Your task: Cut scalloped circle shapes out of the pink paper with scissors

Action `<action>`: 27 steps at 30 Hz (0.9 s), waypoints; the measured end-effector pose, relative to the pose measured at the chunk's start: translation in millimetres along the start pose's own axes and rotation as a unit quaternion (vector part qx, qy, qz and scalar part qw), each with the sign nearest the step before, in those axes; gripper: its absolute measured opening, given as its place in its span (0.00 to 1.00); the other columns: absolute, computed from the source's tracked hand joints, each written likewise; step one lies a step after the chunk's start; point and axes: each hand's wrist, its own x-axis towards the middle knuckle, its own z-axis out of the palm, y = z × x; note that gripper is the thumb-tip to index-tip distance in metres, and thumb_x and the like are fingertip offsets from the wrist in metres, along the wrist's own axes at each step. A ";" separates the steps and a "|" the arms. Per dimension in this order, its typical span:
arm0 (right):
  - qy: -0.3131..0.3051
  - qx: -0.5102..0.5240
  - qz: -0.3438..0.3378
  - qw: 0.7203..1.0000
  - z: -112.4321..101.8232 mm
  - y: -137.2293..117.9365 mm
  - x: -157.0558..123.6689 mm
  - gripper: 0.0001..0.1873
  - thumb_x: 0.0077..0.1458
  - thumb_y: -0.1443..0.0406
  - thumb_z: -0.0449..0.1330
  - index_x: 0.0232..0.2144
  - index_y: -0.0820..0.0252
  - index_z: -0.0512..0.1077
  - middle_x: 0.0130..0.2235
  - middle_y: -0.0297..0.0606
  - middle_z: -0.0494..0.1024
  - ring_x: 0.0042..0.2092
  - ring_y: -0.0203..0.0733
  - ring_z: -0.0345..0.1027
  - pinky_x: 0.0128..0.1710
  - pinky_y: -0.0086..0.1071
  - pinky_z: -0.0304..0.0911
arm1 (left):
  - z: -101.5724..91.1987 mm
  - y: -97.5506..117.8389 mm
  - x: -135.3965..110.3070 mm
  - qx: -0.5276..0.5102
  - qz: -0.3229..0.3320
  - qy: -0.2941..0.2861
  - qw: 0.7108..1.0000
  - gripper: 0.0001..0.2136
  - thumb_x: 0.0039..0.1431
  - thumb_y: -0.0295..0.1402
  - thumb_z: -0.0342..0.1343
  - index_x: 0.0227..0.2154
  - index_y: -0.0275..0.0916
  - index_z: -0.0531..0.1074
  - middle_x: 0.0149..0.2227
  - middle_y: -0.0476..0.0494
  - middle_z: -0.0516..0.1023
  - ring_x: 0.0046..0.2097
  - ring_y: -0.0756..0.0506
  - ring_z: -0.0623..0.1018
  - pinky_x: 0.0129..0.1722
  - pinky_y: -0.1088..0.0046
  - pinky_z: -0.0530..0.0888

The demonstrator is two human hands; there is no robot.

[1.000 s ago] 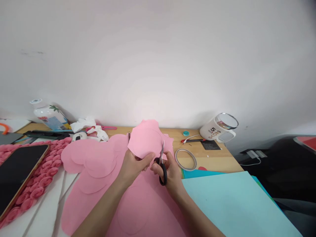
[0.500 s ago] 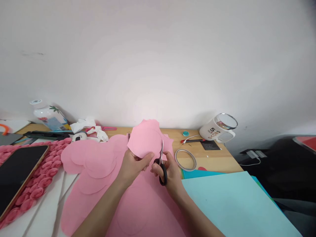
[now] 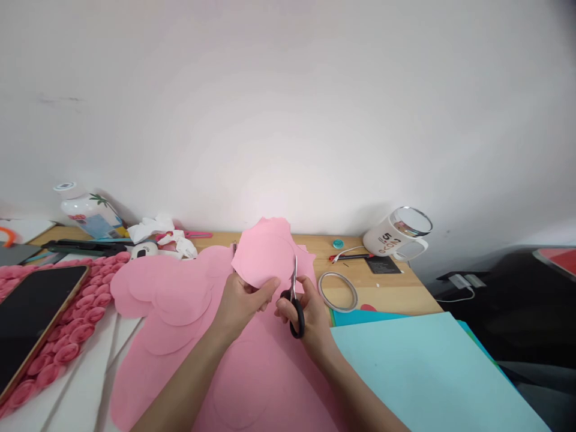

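Pinching near edge of pink paper: left hand, thumb on top | right hand curled round scissors, nearer paper's right side | paper just beyond hands; blades' long axis points away

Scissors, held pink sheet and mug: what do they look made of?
Scissors: blades likely steel, being silvery and shiny; black handles, probably plastic, with a smooth look.
Pink sheet: matte paper or thin card, given its thin edge and dull, even surface.
Mug: glossy white, perhaps ceramic or coated metal; its shiny rim suggests metal.
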 end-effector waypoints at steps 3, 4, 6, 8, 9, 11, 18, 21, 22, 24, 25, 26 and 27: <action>0.004 -0.003 0.003 1.000 1.2 1.0 0.6 0.18 0.44 0.65 0.58 0.37 0.56 0.56 0.15 0.21 0.65 0.18 0.33 0.60 0.18 0.24 0.52 | 0.1 -0.5 0.2 -0.001 0.005 -0.001 1.000 0.17 0.43 0.34 0.57 0.09 0.38 0.57 0.10 0.56 0.59 0.16 0.55 0.61 0.17 0.78 0.58; 0.005 -0.002 0.004 1.000 1.5 1.0 0.6 0.18 0.44 0.65 0.58 0.37 0.56 0.56 0.15 0.21 0.65 0.18 0.33 0.60 0.18 0.24 0.52 | 0.1 -0.8 0.3 -0.002 0.007 -0.001 1.000 0.17 0.43 0.35 0.57 0.09 0.38 0.57 0.10 0.56 0.59 0.17 0.55 0.61 0.17 0.78 0.58; 0.005 0.005 0.005 1.000 1.6 0.4 0.4 0.18 0.44 0.64 0.58 0.37 0.56 0.56 0.15 0.20 0.65 0.18 0.33 0.60 0.18 0.24 0.52 | 0.1 -1.4 0.6 -0.003 0.007 -0.003 1.000 0.17 0.44 0.35 0.57 0.09 0.38 0.57 0.10 0.56 0.59 0.17 0.55 0.61 0.17 0.78 0.59; 0.001 0.012 0.005 1.000 1.1 -0.6 -0.1 0.18 0.44 0.64 0.58 0.37 0.56 0.56 0.15 0.21 0.65 0.18 0.34 0.61 0.18 0.24 0.52 | -0.1 -2.1 1.0 -0.003 0.005 -0.005 1.000 0.16 0.44 0.34 0.57 0.09 0.38 0.58 0.10 0.55 0.60 0.17 0.55 0.61 0.18 0.78 0.59; 0.000 0.012 0.005 1.000 0.8 -1.2 -0.4 0.18 0.44 0.64 0.59 0.37 0.56 0.56 0.15 0.21 0.65 0.18 0.34 0.62 0.17 0.24 0.52 | -0.3 -2.6 1.3 -0.003 0.004 -0.006 1.000 0.16 0.44 0.34 0.57 0.09 0.38 0.59 0.10 0.55 0.60 0.17 0.54 0.61 0.18 0.78 0.59; 0.001 0.006 0.005 1.000 0.2 -2.1 -0.8 0.18 0.44 0.64 0.59 0.37 0.56 0.56 0.15 0.21 0.66 0.18 0.34 0.62 0.17 0.24 0.52 | -0.7 -3.9 1.9 -0.002 0.001 -0.007 1.000 0.15 0.44 0.34 0.57 0.09 0.38 0.59 0.11 0.55 0.61 0.17 0.54 0.62 0.18 0.77 0.60; 0.005 0.003 0.020 1.000 0.9 -1.3 0.6 0.19 0.42 0.63 0.60 0.36 0.55 0.56 0.14 0.21 0.66 0.18 0.35 0.62 0.17 0.24 0.52 | -0.6 -6.0 3.3 -0.017 0.003 -0.003 1.000 0.14 0.43 0.33 0.57 0.09 0.37 0.61 0.11 0.54 0.63 0.17 0.54 0.63 0.19 0.77 0.61; 0.007 0.008 0.024 1.000 1.7 0.2 1.4 0.19 0.42 0.64 0.61 0.36 0.55 0.56 0.14 0.21 0.67 0.17 0.33 0.60 0.16 0.24 0.52 | -0.9 -5.8 3.3 -0.014 0.000 -0.002 1.000 0.14 0.43 0.33 0.58 0.09 0.37 0.62 0.11 0.54 0.63 0.17 0.54 0.63 0.19 0.78 0.61; 0.008 0.009 0.024 1.000 1.8 0.5 1.5 0.20 0.42 0.64 0.61 0.36 0.56 0.56 0.14 0.21 0.66 0.16 0.33 0.59 0.16 0.23 0.52 | -1.1 -6.0 3.3 -0.015 0.000 -0.002 1.000 0.14 0.43 0.33 0.58 0.09 0.37 0.62 0.11 0.54 0.63 0.17 0.54 0.63 0.19 0.78 0.61; 0.008 0.011 0.026 1.000 2.0 0.9 1.6 0.20 0.41 0.65 0.61 0.36 0.56 0.56 0.14 0.21 0.66 0.16 0.33 0.58 0.16 0.23 0.52 | -1.5 -6.9 3.4 -0.016 0.001 -0.002 1.000 0.14 0.43 0.33 0.58 0.09 0.37 0.63 0.10 0.54 0.63 0.17 0.54 0.63 0.19 0.78 0.61; 0.008 0.014 0.026 1.000 2.0 1.0 1.6 0.20 0.41 0.65 0.61 0.36 0.56 0.56 0.14 0.21 0.66 0.16 0.33 0.58 0.16 0.23 0.52 | -1.6 -7.5 3.5 -0.018 0.002 -0.002 1.000 0.14 0.43 0.33 0.58 0.10 0.37 0.63 0.10 0.54 0.63 0.16 0.54 0.63 0.19 0.78 0.61; 0.006 0.019 0.026 0.999 2.0 1.0 1.4 0.20 0.41 0.64 0.61 0.36 0.56 0.56 0.14 0.21 0.66 0.17 0.33 0.58 0.16 0.23 0.53 | -1.6 -8.0 3.7 -0.021 0.003 -0.005 1.000 0.14 0.44 0.33 0.57 0.10 0.37 0.64 0.10 0.54 0.63 0.16 0.54 0.63 0.19 0.78 0.61; 0.005 0.024 0.026 0.999 2.0 0.9 1.2 0.20 0.41 0.64 0.61 0.36 0.56 0.56 0.14 0.21 0.66 0.17 0.33 0.59 0.16 0.23 0.53 | -1.5 -8.5 4.0 -0.025 0.004 -0.009 1.000 0.14 0.45 0.34 0.57 0.10 0.37 0.64 0.10 0.54 0.63 0.16 0.54 0.63 0.19 0.77 0.61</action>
